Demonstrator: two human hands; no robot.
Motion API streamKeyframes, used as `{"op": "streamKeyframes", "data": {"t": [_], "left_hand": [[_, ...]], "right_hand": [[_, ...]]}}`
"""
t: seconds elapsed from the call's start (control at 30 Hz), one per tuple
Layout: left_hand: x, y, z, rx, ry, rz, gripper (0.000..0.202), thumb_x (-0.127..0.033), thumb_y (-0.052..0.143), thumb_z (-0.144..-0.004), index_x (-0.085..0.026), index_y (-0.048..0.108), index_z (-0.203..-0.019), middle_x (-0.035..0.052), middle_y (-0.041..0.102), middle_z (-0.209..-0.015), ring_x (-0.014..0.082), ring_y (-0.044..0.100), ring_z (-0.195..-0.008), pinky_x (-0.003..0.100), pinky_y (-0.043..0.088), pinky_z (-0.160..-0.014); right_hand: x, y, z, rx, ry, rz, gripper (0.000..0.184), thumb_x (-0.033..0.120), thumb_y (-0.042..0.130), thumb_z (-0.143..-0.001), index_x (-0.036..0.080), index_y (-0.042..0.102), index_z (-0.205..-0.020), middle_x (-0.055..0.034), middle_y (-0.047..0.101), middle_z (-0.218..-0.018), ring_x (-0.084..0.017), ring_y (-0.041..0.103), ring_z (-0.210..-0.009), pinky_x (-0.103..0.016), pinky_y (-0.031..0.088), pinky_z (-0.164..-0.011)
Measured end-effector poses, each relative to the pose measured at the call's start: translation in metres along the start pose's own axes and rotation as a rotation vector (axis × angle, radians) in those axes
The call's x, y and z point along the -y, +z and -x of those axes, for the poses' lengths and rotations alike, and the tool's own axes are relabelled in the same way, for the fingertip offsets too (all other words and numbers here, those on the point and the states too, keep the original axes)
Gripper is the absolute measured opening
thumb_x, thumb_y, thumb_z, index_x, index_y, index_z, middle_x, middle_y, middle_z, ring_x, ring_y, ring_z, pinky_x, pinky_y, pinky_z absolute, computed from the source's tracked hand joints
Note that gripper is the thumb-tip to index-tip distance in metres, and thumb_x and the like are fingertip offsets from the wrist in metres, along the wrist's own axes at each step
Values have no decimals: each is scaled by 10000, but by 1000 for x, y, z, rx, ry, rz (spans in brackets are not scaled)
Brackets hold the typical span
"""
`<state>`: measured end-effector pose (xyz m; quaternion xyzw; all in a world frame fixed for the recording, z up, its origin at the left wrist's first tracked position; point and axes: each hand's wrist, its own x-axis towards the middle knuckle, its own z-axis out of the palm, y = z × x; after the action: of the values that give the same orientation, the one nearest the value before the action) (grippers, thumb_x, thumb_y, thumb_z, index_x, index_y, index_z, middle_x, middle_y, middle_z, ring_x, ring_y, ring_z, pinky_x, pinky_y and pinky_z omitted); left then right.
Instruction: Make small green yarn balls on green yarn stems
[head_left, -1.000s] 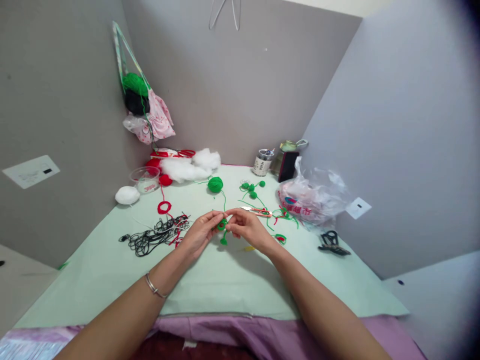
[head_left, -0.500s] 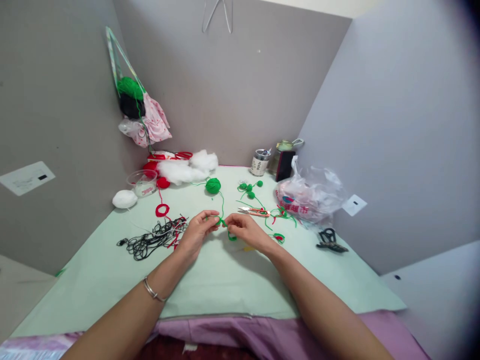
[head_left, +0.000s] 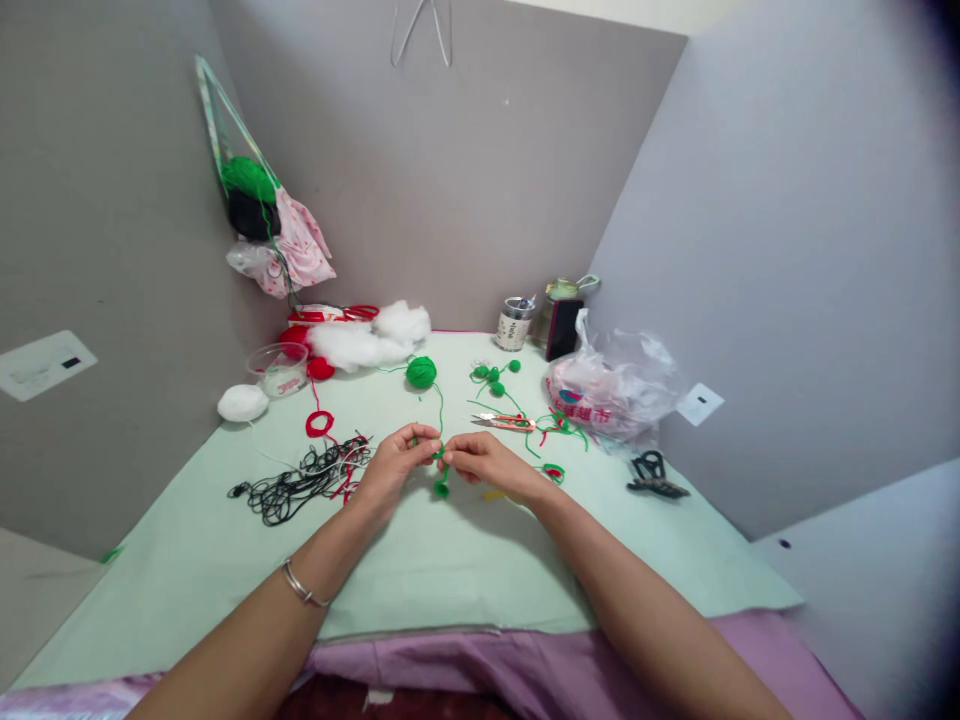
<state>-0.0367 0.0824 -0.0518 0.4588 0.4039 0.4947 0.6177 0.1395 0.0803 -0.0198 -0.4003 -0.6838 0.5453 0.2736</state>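
Between my hands is a small green yarn piece [head_left: 441,488], its lower end dangling under the fingertips. My left hand [head_left: 401,462] is closed in a pinch on its upper part, with a silver bangle on the wrist. Fingers of my right hand [head_left: 480,460] pinch the same piece from the other side; the exact grip is partly hidden. A strand runs from the piece up to a green yarn ball [head_left: 421,373]. Just under my right hand shows a small yellow item [head_left: 493,495], its kind unclear. Orange-handled thread snips [head_left: 506,423] lie beyond that hand.
Left: tangled black yarn [head_left: 289,487], a red yarn ring [head_left: 319,424], a white yarn ball [head_left: 242,403], a clear tub [head_left: 279,370] and white stuffing [head_left: 352,344]. Right: small green balls [head_left: 496,389], a plastic bag [head_left: 615,385], a phone [head_left: 564,330], a can [head_left: 514,325] and a black hair claw [head_left: 654,475].
The green piece has turned, and its lower end now hangs down below my fingers, further left. My right hand has shifted slightly left. The whole view has moved a little.
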Motion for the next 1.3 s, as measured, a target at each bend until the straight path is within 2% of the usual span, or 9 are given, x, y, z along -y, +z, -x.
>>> {"op": "streamKeyframes", "data": {"t": [0.17, 0.27, 0.43, 0.53, 0.63, 0.87, 1.07, 1.2, 1.3], "left_hand": [[0, -2, -1, 14, 12, 1, 263, -320, 747, -703, -162, 632, -880, -9, 615, -717, 115, 568, -662, 241, 413, -685], [-1, 2, 1, 47, 11, 10, 259, -338, 747, -707, -158, 635, -857, -3, 617, -744, 115, 565, -668, 247, 423, -691], [-2, 8, 4, 79, -14, 31, 308, -378, 748, -719, -162, 648, -914, 20, 642, -850, 123, 583, -756, 263, 436, -773], [-1, 8, 4, 140, -39, 5, 338, -347, 774, -693, -164, 652, -949, 3, 619, -786, 119, 571, -731, 256, 430, -742], [1, 7, 4, 136, -61, -12, 348, -337, 793, -661, -161, 664, -932, -12, 590, -712, 117, 556, -687, 252, 425, -715], [0, 8, 4, 103, -21, -77, 329, -363, 752, -700, -176, 664, -956, 36, 658, -869, 137, 561, -769, 240, 407, -702], [-1, 10, 6, 191, -77, -114, 257, -403, 733, -710, -164, 645, -740, -11, 546, -626, 102, 457, -566, 235, 330, -573], [-1, 10, 6, 205, -33, -177, 263, -409, 723, -718, -171, 630, -655, -17, 500, -563, 104, 409, -541, 236, 296, -542], [0, 9, 5, 180, -14, -191, 238, -396, 721, -724, -181, 645, -657, -10, 518, -575, 114, 424, -560, 241, 321, -558]], "right_hand": [[-4, 4, -2, 28, -45, -65, 315, 456, 595, -832, 144, 625, -809, 11, 546, -674, -91, 431, -589, -221, 341, -546], [-10, 5, -5, 20, -57, -80, 384, 512, 610, -811, 138, 602, -726, 23, 516, -596, -82, 405, -540, -222, 306, -522], [-13, 2, -9, -134, -63, -182, 321, 465, 640, -784, 154, 603, -713, 49, 476, -531, -78, 404, -502, -224, 295, -510], [-12, 0, -11, -233, -72, -249, 268, 424, 686, -741, 161, 629, -745, 58, 473, -527, -72, 385, -487, -221, 285, -487], [-13, -3, -13, -307, -70, -290, 265, 409, 714, -710, 162, 667, -792, 49, 514, -562, -67, 381, -482, -221, 289, -468], [-15, -2, -14, -300, -57, -338, 309, 402, 763, -660, 167, 647, -825, 40, 572, -566, -90, 494, -487, -228, 361, -483], [-11, 0, -12, -356, -72, -273, 276, 401, 761, -659, 167, 641, -746, 40, 565, -612, -65, 421, -484, -222, 337, -474], [-14, -4, -14, -365, -73, -332, 303, 428, 750, -681, 167, 598, -665, 55, 493, -525, -65, 403, -464, -220, 337, -472], [-16, -8, -15, -349, -57, -401, 326, 464, 735, -705, 158, 622, -704, 47, 492, -520, -69, 423, -473, -215, 353, -478]]}}
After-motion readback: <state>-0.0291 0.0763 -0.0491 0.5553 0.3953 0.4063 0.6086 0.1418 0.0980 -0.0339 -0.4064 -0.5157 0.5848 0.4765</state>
